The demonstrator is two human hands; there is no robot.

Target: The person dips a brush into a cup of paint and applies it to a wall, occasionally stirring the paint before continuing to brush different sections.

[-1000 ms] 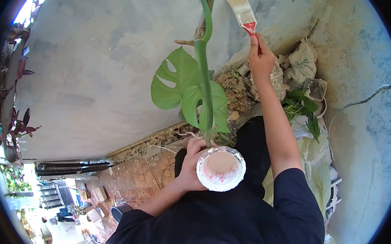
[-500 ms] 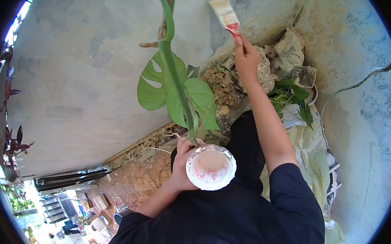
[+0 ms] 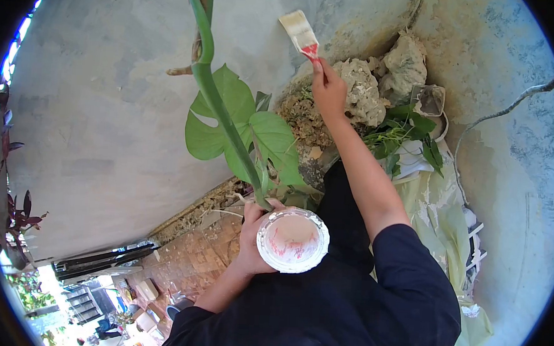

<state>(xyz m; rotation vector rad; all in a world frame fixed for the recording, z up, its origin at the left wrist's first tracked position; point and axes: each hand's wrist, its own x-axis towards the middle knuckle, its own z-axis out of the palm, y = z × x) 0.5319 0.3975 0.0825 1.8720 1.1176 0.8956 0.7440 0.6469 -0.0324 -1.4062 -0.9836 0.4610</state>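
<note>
1. One paintbrush [image 3: 300, 34] is in view, its wide bristles coated off-white and its red handle base smeared with the same colour; the right hand [image 3: 329, 91] grips the handle. Bristles point up and left in front of the grey wall [image 3: 92, 107]; whether they touch it cannot be told.
2. One round white tub [image 3: 291, 269] is held by the left hand [image 3: 252, 237], fingers around its side. Its open mouth faces the camera, showing a smooth beige layer [image 3: 296, 229] with red streaks; rim and edge carry white smears.
3. One thick green stem [image 3: 221, 110] runs down to the left hand's fingers; whether they grip it cannot be told. At least two large split leaves [image 3: 275, 141] spread behind it.
4. One clear, squarish container [image 3: 428, 100] lies beside the pale rocks [image 3: 359, 93] near the wall corner; its contents cannot be made out. Leafy greenery [image 3: 410, 133] is just below.
5. One pale green sheet [image 3: 440, 228] lies right of the right arm, below a single cable [image 3: 512, 109] on the right-hand wall [image 3: 509, 166].
6. Two small boxes [image 3: 148, 290] stand on the tiled floor [image 3: 191, 250], lower left.
</note>
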